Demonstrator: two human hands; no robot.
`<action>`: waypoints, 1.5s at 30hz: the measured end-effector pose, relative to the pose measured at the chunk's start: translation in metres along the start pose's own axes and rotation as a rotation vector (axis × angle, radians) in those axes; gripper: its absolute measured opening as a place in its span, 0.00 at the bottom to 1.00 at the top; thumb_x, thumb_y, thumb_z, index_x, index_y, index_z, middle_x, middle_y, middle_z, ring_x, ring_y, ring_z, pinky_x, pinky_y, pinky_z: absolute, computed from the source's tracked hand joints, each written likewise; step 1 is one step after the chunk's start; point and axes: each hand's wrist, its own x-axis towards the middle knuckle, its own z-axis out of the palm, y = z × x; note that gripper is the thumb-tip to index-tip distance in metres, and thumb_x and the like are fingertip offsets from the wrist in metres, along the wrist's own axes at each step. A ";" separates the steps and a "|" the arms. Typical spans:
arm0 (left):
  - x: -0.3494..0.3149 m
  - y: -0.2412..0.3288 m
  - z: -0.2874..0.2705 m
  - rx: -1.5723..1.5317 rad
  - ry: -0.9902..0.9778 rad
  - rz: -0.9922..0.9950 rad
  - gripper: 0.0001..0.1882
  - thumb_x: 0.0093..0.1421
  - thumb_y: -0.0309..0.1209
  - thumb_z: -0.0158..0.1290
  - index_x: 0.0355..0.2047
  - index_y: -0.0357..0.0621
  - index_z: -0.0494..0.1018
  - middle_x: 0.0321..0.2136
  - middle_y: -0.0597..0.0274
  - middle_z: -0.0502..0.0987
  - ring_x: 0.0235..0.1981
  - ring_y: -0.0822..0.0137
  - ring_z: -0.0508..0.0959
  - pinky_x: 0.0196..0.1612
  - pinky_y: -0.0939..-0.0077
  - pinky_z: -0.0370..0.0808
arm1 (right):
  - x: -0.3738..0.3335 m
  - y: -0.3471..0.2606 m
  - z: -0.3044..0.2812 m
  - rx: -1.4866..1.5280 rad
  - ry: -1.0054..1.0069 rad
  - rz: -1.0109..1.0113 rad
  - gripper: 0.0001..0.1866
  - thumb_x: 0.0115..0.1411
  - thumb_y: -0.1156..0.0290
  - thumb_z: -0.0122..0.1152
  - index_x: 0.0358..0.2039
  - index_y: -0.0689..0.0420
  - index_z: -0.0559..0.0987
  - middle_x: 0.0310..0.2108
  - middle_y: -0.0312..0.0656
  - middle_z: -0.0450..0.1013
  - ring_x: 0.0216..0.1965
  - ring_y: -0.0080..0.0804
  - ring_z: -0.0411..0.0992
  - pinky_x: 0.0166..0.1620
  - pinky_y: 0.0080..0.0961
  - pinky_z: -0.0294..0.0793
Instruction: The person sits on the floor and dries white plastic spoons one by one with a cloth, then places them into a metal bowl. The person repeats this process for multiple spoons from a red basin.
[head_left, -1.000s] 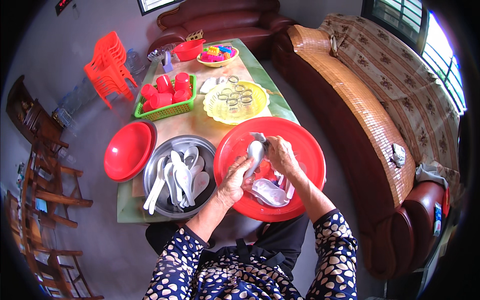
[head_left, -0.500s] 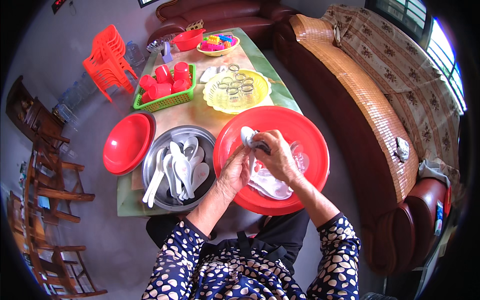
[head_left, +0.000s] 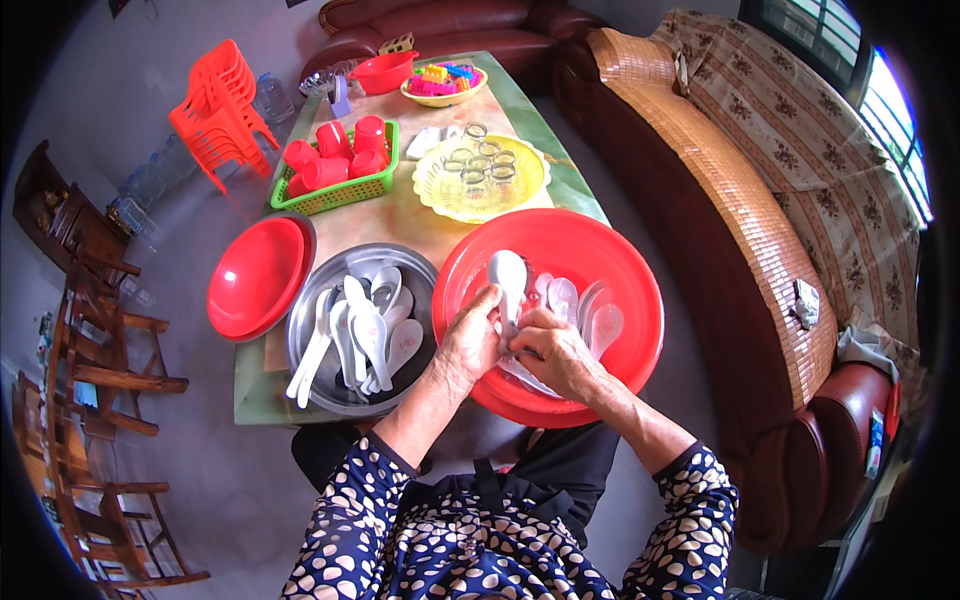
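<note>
Over the large red basin [head_left: 640,300] I hold a white soup spoon [head_left: 508,272] upright, its bowl on top. My left hand [head_left: 470,342] is closed around the handle from the left. My right hand [head_left: 562,352] has its fingers curled at the lower part of the same handle; whatever else may be in that fist is hidden. Below and beyond my hands, several white and clear spoons [head_left: 606,328] lie in the basin. To the left, a grey metal basin [head_left: 310,388] holds several more white spoons [head_left: 370,340].
Red bowls [head_left: 255,278] sit at the table's left edge. Farther back are a green basket [head_left: 335,196] of red cups, a yellow scalloped tray [head_left: 480,208] with glasses, a bowl of toy bricks [head_left: 445,98] and a red colander [head_left: 385,72]. A brown sofa [head_left: 680,230] runs along the right.
My right hand has slid down from the spoon's bowl to its handle. A dark grey thing in its fingers no longer shows. The spoon now stands more upright, with its bowl uncovered.
</note>
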 end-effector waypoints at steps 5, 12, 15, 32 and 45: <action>-0.006 0.004 0.022 -0.057 -0.002 0.037 0.17 0.64 0.44 0.40 0.45 0.47 0.67 0.30 0.65 0.74 0.29 0.70 0.74 0.32 0.75 0.74 | -0.008 0.003 -0.018 -0.030 0.104 0.194 0.06 0.45 0.79 0.59 0.27 0.60 0.79 0.30 0.47 0.70 0.32 0.41 0.72 0.36 0.32 0.73; -0.010 0.006 0.018 0.170 0.056 -0.012 0.24 0.60 0.57 0.39 0.44 0.54 0.68 0.28 0.73 0.73 0.26 0.74 0.74 0.26 0.80 0.73 | 0.045 0.010 0.007 0.295 0.495 0.362 0.14 0.50 0.75 0.58 0.40 0.60 0.76 0.36 0.51 0.68 0.37 0.42 0.71 0.42 0.31 0.72; -0.016 0.006 0.028 0.178 -0.002 0.014 0.26 0.60 0.56 0.40 0.50 0.55 0.64 0.41 0.68 0.71 0.40 0.72 0.72 0.37 0.76 0.73 | 0.053 -0.005 0.025 0.120 0.467 0.282 0.15 0.50 0.79 0.53 0.41 0.60 0.75 0.43 0.56 0.63 0.42 0.51 0.67 0.43 0.36 0.70; -0.005 0.004 -0.001 -0.060 -0.146 0.066 0.27 0.61 0.56 0.38 0.46 0.47 0.66 0.36 0.63 0.73 0.35 0.68 0.73 0.38 0.70 0.74 | -0.003 -0.025 0.017 0.050 0.057 0.053 0.20 0.46 0.87 0.51 0.41 0.59 0.77 0.41 0.51 0.62 0.42 0.47 0.66 0.45 0.34 0.67; -0.017 0.006 0.023 0.342 -0.031 -0.060 0.28 0.57 0.63 0.36 0.44 0.58 0.66 0.32 0.76 0.74 0.28 0.81 0.74 0.20 0.87 0.71 | 0.041 -0.008 0.002 -0.083 0.269 -0.040 0.17 0.40 0.87 0.57 0.34 0.59 0.74 0.38 0.47 0.64 0.39 0.44 0.67 0.39 0.32 0.72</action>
